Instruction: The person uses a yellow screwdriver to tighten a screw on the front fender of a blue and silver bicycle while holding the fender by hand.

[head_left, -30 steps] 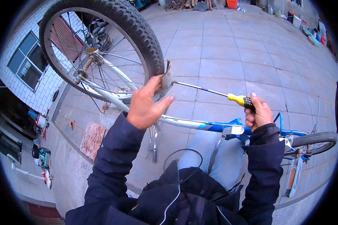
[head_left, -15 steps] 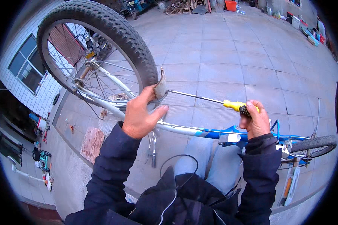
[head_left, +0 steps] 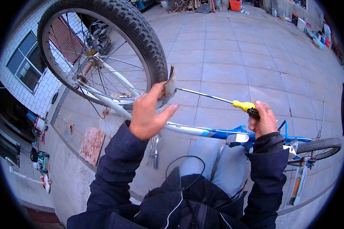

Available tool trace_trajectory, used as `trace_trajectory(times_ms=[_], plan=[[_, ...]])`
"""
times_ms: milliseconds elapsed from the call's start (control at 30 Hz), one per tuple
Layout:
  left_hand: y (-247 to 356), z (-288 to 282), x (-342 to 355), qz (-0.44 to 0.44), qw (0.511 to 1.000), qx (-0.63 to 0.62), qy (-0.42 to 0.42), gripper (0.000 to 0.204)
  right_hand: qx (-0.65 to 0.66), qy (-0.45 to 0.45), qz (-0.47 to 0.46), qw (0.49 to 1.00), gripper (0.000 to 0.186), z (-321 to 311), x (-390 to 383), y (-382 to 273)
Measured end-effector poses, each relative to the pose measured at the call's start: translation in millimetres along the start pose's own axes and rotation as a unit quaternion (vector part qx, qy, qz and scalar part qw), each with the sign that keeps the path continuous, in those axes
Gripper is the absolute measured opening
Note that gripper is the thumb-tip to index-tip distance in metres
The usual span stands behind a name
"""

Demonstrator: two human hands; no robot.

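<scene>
An upturned bicycle lies across the view, its knobby-tyred front wheel (head_left: 156, 57) at the upper left and its blue and white frame (head_left: 197, 131) stretching right. My left hand (head_left: 147, 112) grips a short, worn mudguard (head_left: 171, 84) beside the tyre; its fingers go behind the piece and its thumb stands away. My right hand (head_left: 263, 119) is closed round the yellow and black handle of a screwdriver (head_left: 239, 104). The screwdriver's long shaft points left, with its tip at the mudguard's outer side. Whatever the tip meets is too small to make out.
The rear wheel (head_left: 319, 149) is at the far right. A handlebar grip (head_left: 155, 160) shows below the frame. Beside my left arm lies a reddish stone slab (head_left: 91, 146) on the paving (head_left: 233, 76). An orange bucket (head_left: 235, 5) stands far off, near piled wood.
The front wheel and mudguard sit slightly farther right in view, and my left hand has shifted with them. The screwdriver slants a little more downward to the right, its tip still at the mudguard.
</scene>
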State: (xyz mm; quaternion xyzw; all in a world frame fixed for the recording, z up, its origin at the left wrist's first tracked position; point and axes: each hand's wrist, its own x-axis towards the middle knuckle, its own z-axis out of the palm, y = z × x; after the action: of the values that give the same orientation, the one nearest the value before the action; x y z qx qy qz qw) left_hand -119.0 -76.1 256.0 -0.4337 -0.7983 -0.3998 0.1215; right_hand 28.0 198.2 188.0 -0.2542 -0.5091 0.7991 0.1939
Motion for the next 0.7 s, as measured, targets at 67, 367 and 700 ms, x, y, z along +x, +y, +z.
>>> trace_trajectory(times_ms=[67,367,700], plan=[[3,-3,-2,-0.016,1.0,0.01,-0.011,0.049,0.012,0.012,0.002,1.0,0.033,5,-2,0],[-5,0,-4,0.013,1.0,-0.015,-0.007,0.047,-0.05,0.033,-0.01,0.998,0.04,7,-3,3],[-6,2,-3,0.025,0.999,-0.026,-0.001,0.04,-0.022,0.012,-0.018,1.0,0.038,10,-14,4]])
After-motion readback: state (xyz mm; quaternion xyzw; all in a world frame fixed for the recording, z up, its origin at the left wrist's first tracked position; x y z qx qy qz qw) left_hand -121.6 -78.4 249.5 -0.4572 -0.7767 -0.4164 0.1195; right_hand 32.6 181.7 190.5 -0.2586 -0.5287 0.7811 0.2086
